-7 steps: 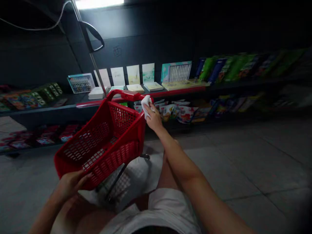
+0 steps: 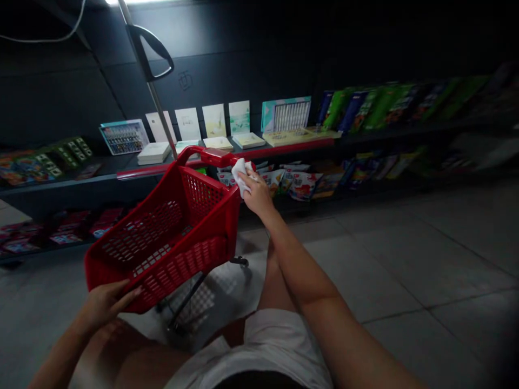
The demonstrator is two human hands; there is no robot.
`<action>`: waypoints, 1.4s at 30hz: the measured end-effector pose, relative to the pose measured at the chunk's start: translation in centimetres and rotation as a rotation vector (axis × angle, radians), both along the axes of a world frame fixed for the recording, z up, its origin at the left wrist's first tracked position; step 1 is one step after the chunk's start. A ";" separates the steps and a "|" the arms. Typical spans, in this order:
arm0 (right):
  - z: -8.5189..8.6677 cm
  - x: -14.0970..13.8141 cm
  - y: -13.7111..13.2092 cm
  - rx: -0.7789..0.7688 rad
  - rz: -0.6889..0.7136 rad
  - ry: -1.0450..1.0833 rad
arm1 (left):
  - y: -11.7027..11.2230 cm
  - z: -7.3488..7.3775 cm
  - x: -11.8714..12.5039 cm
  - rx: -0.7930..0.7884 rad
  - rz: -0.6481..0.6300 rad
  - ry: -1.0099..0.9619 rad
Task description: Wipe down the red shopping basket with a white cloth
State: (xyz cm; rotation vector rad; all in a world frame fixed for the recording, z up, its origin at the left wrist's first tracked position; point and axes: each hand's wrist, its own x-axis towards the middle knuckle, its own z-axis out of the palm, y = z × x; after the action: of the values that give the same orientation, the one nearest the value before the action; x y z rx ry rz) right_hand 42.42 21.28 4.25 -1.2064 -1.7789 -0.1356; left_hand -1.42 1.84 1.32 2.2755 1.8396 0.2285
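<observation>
Head view: a red basket held tilted, with a cloth at its far corner.
The right hand (image 2: 256, 195) is clenched around a crumpled white cloth (image 2: 240, 175) and presses it to the far corner of the red basket (image 2: 170, 237), just below the grab bar (image 2: 206, 155). The left hand (image 2: 106, 302) grasps the near bottom edge and props the basket at a tilt. I'd judge the wiping partway at most: the cloth meets only that corner, and the mesh walls towards the left hand look untouched, though the dim light hides any sign. Stationery shelves (image 2: 227, 154) stand beyond the right hand.
</observation>
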 end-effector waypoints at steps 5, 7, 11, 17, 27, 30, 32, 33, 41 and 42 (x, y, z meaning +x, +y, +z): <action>-2.1 -2.0 -3.6 0.090 0.122 -0.107 | 2.8 2.5 3.9 -0.072 0.144 0.158; -2.1 -1.9 -3.9 0.088 0.192 -0.181 | 4.2 3.3 7.3 -0.049 0.099 0.115; 0.0 0.6 -1.4 0.060 0.081 -0.136 | 6.0 3.1 13.3 0.069 0.125 0.311; 0.4 2.1 1.0 0.086 -0.017 0.034 | 6.5 1.3 13.1 0.248 0.122 0.425; -13.0 -7.2 -5.2 0.196 -0.108 0.211 | 7.2 1.3 9.6 0.290 0.035 0.425; -15.9 -7.7 -6.4 0.166 -0.094 0.163 | 7.3 1.5 10.2 0.289 0.041 0.430; -15.6 -7.1 -7.1 0.148 -0.056 0.144 | 7.2 1.6 10.6 0.276 0.043 0.434; -14.8 -6.8 -7.3 0.144 -0.038 0.140 | 7.2 1.7 10.8 0.272 0.045 0.435; -12.0 -7.9 -7.2 0.133 -0.046 0.044 | 7.1 1.7 11.5 0.250 0.052 0.433; -13.6 -8.1 -7.4 0.108 -0.060 0.042 | 7.1 1.7 11.7 0.249 0.054 0.435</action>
State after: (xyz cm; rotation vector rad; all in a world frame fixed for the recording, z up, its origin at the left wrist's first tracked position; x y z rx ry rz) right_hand 34.36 13.91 -9.34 -1.1773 -1.6780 -0.2368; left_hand 10.23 8.94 3.00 2.6093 2.1881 -0.0390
